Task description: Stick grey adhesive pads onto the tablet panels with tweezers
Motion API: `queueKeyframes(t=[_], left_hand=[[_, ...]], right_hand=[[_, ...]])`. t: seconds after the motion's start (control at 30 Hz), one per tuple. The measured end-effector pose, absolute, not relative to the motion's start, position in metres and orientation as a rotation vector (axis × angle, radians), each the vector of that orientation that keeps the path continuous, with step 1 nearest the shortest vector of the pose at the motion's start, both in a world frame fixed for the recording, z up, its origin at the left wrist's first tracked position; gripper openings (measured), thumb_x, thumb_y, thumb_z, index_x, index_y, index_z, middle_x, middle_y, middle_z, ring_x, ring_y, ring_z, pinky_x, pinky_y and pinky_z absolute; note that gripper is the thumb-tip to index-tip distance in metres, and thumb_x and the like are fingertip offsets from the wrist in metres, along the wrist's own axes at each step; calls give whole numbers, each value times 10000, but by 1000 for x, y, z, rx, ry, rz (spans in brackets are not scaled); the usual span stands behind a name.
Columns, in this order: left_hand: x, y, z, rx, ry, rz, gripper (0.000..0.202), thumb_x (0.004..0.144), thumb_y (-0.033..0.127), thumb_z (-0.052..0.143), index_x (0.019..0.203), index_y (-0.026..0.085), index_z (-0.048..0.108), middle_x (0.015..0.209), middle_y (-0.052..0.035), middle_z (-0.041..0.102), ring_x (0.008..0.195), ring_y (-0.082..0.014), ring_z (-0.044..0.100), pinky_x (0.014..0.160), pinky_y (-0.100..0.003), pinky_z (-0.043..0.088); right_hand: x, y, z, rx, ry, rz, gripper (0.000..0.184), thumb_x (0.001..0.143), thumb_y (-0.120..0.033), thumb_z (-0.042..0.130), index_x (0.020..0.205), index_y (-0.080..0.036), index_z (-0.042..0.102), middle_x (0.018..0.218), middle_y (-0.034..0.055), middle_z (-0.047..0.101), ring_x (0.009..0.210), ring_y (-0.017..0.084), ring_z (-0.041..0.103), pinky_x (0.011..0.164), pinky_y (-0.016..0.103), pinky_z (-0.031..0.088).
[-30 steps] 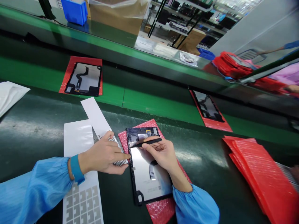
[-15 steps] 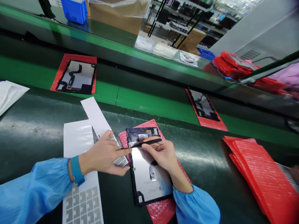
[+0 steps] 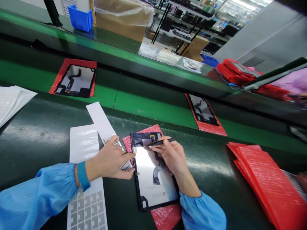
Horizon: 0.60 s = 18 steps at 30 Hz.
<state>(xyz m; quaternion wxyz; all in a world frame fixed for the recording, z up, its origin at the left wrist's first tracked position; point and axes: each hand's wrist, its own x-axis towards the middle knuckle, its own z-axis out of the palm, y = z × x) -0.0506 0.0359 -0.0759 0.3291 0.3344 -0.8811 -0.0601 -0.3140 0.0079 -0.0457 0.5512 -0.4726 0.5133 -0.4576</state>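
A tablet back panel point(image 3: 150, 177) with a black frame and a silvery plate lies on a red bubble-wrap sheet point(image 3: 165, 215) in front of me. My right hand point(image 3: 174, 156) is closed on black tweezers point(image 3: 160, 142), their tip over the panel's upper part. My left hand point(image 3: 112, 161) rests at the panel's left edge, index finger and thumb pinched together against the frame, lying partly on a strip of small grey stickers point(image 3: 124, 164).
White sticker sheets point(image 3: 85, 179) lie to the left. A stack of red bubble-wrap sheets point(image 3: 266, 182) sits at right. On the green conveyor belt point(image 3: 148, 107) two more panels on red sheets point(image 3: 73, 81) point(image 3: 203, 113) lie. Another person's fingers show at the far right edge.
The panels on the belt have drifted left. My right hand with the tweezers has shifted slightly up and right, uncovering the black flex cable on the plate.
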Motion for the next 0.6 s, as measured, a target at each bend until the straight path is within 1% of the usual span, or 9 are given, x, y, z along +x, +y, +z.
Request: queueKeyframes(t=[0.03,0.1,0.17,0.2,0.27,0.33,0.37,0.5,0.6], left_hand=[[-50,36,-77,871,-2303,-155,363,857,450,613,1065,180,739,560,24,637,507,-157,562,837,-442,350],[-50,36,-79,854,-2299,-145,368,859,459,614,1062,178,738,572,18,646,509,-155,561,834,-438,351],[-49,36,-81,835,-2300,-128,374,864,464,610,1075,181,734,585,12,654,518,-157,566,842,-442,351],[-49,36,-82,832,-2299,-115,385,866,469,608,1093,183,731,583,11,653,519,-160,566,848,-446,349],[-50,36,-83,850,-2305,-93,421,865,489,605,1137,189,721,566,16,638,513,-166,561,853,-453,345],[-51,35,-83,899,-2319,-78,443,856,509,605,1151,197,715,539,23,616,495,-169,548,849,-457,339],[-51,35,-84,926,-2330,-74,441,854,519,602,1136,199,716,525,24,603,488,-170,541,843,-459,338],[-54,36,-88,979,-2361,-61,391,875,513,569,1074,210,717,514,18,589,477,-168,529,807,-460,338],[-54,36,-86,985,-2366,-65,379,895,511,559,1083,222,716,519,21,592,484,-166,530,796,-463,355]], right_hand=[[-321,7,-41,-1109,1212,-1139,305,895,-555,740,913,-263,652,842,35,748,769,247,747,779,379,630],[-341,6,-32,-1166,1296,-1257,262,901,-512,698,896,-263,617,880,28,723,732,210,697,697,328,595],[-363,6,-28,-1354,1571,-1278,226,892,-466,669,931,-245,649,907,50,720,656,185,626,590,285,511],[-372,6,-28,-1487,1757,-1191,248,887,-468,651,951,-230,681,922,73,731,651,193,615,572,286,478],[-383,5,-33,-1715,2013,-883,344,864,-521,625,934,-203,736,915,110,752,700,241,646,597,311,472],[-383,2,-39,-1813,1979,-604,429,845,-596,617,863,-190,754,846,114,751,740,282,672,622,328,489],[-380,1,-41,-1817,1899,-521,461,847,-629,617,818,-188,748,785,101,732,717,279,665,605,321,485],[-365,1,-39,-1711,1632,-394,560,833,-704,680,612,-191,644,576,32,579,537,194,539,477,273,407],[-361,3,-40,-1501,1543,-483,501,766,-671,783,679,-187,688,641,48,646,542,206,569,456,276,439]])
